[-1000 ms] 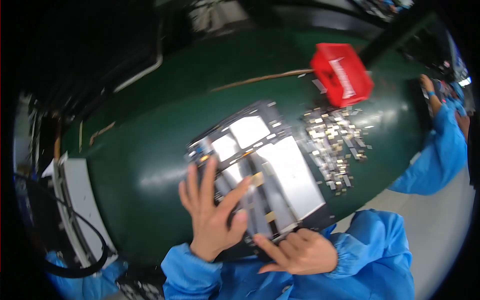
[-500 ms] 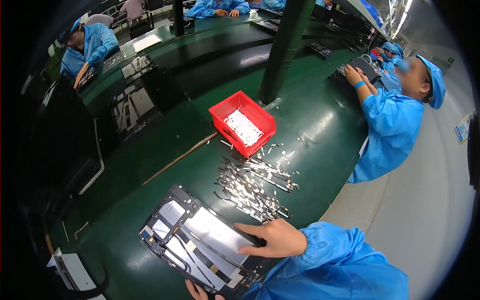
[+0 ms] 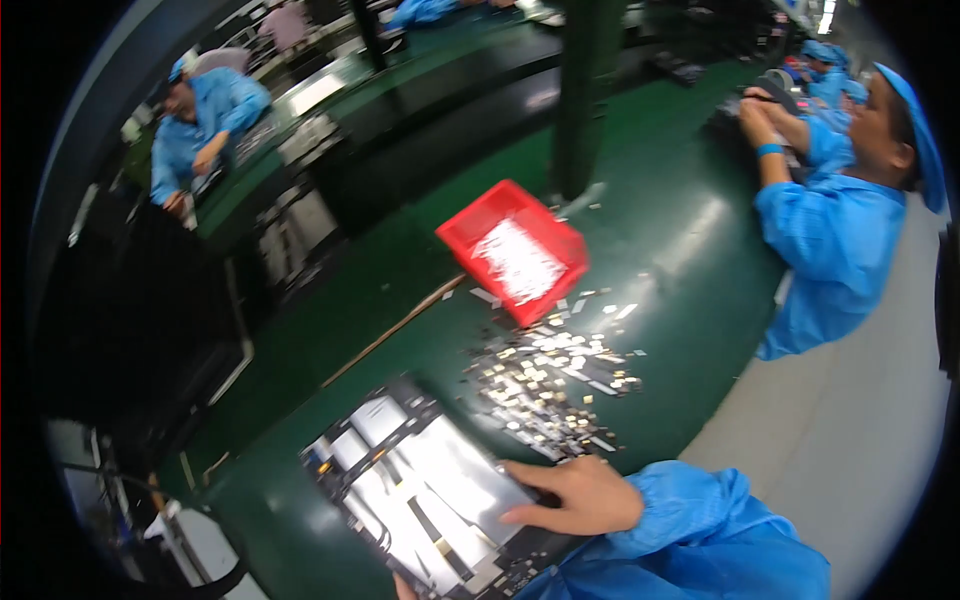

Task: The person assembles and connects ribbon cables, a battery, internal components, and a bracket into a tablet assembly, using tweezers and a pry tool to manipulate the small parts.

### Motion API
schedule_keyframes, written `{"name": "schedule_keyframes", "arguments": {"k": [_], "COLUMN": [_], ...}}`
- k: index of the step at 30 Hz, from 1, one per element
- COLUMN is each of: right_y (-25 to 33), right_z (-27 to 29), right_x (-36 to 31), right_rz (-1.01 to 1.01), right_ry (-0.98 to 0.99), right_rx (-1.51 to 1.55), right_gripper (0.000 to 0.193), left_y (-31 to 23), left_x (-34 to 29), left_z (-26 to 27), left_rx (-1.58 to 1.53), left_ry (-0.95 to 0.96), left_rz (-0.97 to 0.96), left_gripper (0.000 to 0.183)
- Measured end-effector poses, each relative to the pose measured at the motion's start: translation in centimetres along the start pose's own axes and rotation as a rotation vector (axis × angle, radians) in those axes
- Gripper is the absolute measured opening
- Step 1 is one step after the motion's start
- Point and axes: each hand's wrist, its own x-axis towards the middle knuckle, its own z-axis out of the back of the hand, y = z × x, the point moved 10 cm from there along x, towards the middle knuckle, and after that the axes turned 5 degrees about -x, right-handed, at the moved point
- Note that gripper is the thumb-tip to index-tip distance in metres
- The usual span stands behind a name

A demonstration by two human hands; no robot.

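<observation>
An opened tablet (image 3: 440,485) lies tilted at the lower middle, its silver battery cells, dark flat cables and black frame bared. My right hand (image 3: 580,495) reaches in from the right with thumb and index finger apart, both touching the tablet's right side by the big silver cell. The other fingers are hidden or curled. At the bottom edge only a bit of my left hand (image 3: 403,588) shows, gripping the tablet's near left edge. Just beyond the tablet is a loose pile of thin cable strips (image 3: 550,385), dark and silver with gold-coloured ends.
A red bin (image 3: 470,232) holding small white strips stands behind the pile. A dark post (image 3: 585,120) rises from the green table (image 3: 690,300). More opened devices (image 3: 300,235) lie far left. A co-worker in blue (image 3: 840,230) works at the right, another (image 3: 215,115) across the table.
The view has swung, so the table, bin and tablet sit further right in the picture, slightly blurred. My right hand remains at the tablet's right side; less of my left hand shows.
</observation>
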Motion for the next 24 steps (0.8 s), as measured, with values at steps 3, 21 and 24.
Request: {"name": "schedule_keyframes", "arguments": {"k": [3, 21, 24], "right_y": [-0.3, -9.4, -9.3], "right_z": [2.8, 10.3, 10.5], "right_x": [-0.3, -6.9, -6.5], "right_rz": [-0.055, -0.276, -0.271], "right_ry": [-0.005, -0.733, -0.737], "right_rx": [0.159, -0.085, -0.092], "right_gripper": [0.046, 0.006, 0.007], "left_y": [-0.8, -12.4, -12.1], "left_x": [1.9, 40.6, 44.4], "left_z": [-0.2, -3.0, -3.6], "left_rx": [-0.288, -0.358, -0.383], "left_ry": [0.069, 0.248, 0.310], "left_rz": [0.014, -0.122, -0.129], "left_gripper": [0.071, 0.032, 0.027]}}
